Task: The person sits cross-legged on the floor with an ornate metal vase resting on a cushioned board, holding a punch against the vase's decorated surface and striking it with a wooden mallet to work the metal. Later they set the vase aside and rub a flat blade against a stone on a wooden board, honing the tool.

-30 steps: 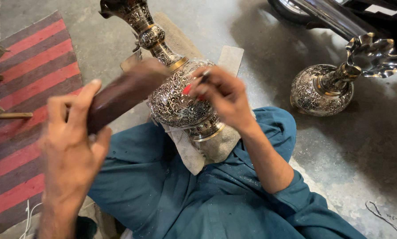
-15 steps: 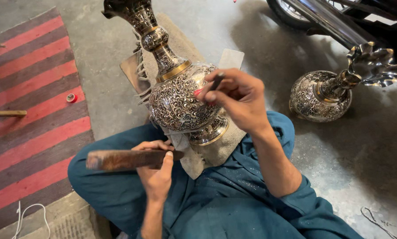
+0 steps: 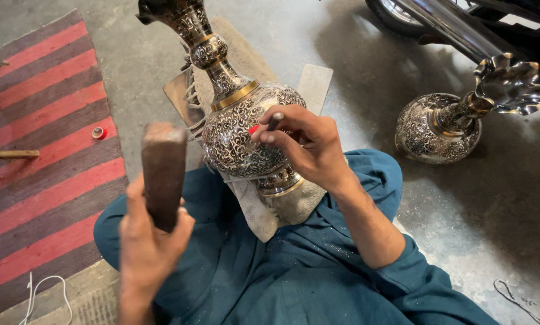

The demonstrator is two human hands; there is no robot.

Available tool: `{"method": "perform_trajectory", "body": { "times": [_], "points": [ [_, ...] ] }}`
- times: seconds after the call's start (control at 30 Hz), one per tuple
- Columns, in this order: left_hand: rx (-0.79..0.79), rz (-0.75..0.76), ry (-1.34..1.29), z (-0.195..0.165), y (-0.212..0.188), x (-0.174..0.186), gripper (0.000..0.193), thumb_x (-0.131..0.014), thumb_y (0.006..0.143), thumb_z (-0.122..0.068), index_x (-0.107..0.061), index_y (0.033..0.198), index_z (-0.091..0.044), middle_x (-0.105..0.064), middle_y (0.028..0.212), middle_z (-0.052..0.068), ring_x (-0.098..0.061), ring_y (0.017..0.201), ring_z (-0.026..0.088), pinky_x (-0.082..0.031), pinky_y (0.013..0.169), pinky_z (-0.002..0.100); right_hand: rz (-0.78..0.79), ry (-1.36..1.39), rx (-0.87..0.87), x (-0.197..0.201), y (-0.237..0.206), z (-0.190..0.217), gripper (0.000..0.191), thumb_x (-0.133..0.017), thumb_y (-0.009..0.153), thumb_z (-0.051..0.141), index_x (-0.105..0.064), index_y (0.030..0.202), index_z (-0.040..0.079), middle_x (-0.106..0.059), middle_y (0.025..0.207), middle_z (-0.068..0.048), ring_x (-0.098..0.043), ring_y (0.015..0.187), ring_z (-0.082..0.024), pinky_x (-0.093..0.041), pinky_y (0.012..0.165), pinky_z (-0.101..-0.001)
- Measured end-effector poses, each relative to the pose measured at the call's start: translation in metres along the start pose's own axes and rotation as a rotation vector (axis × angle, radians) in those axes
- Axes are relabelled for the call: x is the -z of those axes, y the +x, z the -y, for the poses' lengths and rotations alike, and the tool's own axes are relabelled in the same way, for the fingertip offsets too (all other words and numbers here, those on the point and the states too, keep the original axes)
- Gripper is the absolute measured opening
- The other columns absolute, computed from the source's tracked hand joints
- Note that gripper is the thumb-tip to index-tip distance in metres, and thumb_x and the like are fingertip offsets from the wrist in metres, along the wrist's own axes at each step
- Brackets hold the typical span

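Head view looked down on an engraved metal vase (image 3: 240, 135) lying tilted across the person's lap on a grey cloth (image 3: 270, 207), its mouth cut off by the top edge. The right hand (image 3: 306, 147) was closed around a small dark tool (image 3: 274, 122) pressed to the vase's belly; the tip was hidden under the fingers. The left hand (image 3: 149, 247) gripped a wooden block (image 3: 163, 171) upright, apart from the vase, its lower end covered by the palm. A second vase (image 3: 444, 126) stood on the concrete floor, partly in shadow.
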State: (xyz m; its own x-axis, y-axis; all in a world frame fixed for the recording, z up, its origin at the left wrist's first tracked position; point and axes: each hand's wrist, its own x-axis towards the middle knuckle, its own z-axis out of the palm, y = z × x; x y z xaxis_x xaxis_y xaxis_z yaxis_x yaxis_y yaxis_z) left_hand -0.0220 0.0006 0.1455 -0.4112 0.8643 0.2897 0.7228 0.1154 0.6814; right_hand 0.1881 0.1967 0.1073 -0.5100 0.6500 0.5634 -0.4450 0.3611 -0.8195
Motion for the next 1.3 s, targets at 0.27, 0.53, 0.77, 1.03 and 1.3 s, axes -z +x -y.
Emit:
{"method": "perform_trajectory", "body": {
  "times": [0.27, 0.53, 0.77, 1.03, 1.3],
  "points": [
    [-0.276, 0.061, 0.458, -0.065, 0.04, 0.047, 0.087, -0.078, 0.073, -0.004, -0.045, 0.152, -0.019, -0.068, 0.109, 0.017, -0.07, 0.093, 0.038, -0.056, 0.077, 0.046, 0.01, -0.148, 0.022, 0.004, -0.002, -0.003, 0.022, -0.068, 0.101, -0.006, -0.064, 0.123, -0.003, -0.075, 0.109, -0.011, -0.075, 0.105, -0.015, -0.066, 0.093, -0.0291],
    [-0.474, 0.017, 0.724, -0.102, 0.059, 0.057, 0.085, -0.078, 0.074, -0.002, -0.046, 0.152, -0.016, -0.056, 0.091, 0.014, -0.063, 0.083, 0.035, -0.051, 0.075, 0.048, -0.014, -0.214, 0.039, 0.003, -0.001, -0.003, 0.023, -0.071, 0.1, -0.004, -0.067, 0.122, -0.001, -0.077, 0.109, -0.01, -0.077, 0.104, -0.014, -0.067, 0.088, -0.0266],
    [-0.589, 0.075, 1.033, -0.11, 0.069, 0.051, 0.073, -0.079, 0.085, -0.011, -0.05, 0.151, -0.021, -0.057, 0.087, 0.008, -0.062, 0.08, 0.028, -0.048, 0.077, 0.045, -0.084, -0.339, 0.035, 0.003, -0.004, -0.006, 0.019, -0.08, 0.095, 0.004, -0.073, 0.113, 0.002, -0.076, 0.096, -0.004, -0.072, 0.085, -0.006, -0.057, 0.069, -0.0197],
    [-0.562, 0.025, 0.973, -0.112, 0.07, 0.052, 0.071, -0.074, 0.089, -0.011, -0.055, 0.157, -0.021, -0.058, 0.097, 0.008, -0.06, 0.093, 0.029, -0.047, 0.085, 0.046, -0.091, -0.405, 0.072, 0.002, -0.002, -0.007, 0.016, -0.083, 0.094, 0.007, -0.072, 0.104, 0.002, -0.072, 0.087, -0.002, -0.065, 0.074, -0.003, -0.05, 0.061, -0.0206],
    [-0.569, 0.031, 0.905, -0.098, 0.066, 0.05, 0.077, -0.077, 0.081, -0.011, -0.054, 0.155, -0.017, -0.058, 0.098, 0.007, -0.06, 0.094, 0.029, -0.046, 0.091, 0.049, -0.086, -0.36, 0.1, 0.002, -0.001, -0.006, 0.022, -0.079, 0.097, 0.004, -0.071, 0.118, 0.003, -0.078, 0.103, -0.006, -0.073, 0.088, -0.006, -0.061, 0.073, -0.0216]
  ]
}}
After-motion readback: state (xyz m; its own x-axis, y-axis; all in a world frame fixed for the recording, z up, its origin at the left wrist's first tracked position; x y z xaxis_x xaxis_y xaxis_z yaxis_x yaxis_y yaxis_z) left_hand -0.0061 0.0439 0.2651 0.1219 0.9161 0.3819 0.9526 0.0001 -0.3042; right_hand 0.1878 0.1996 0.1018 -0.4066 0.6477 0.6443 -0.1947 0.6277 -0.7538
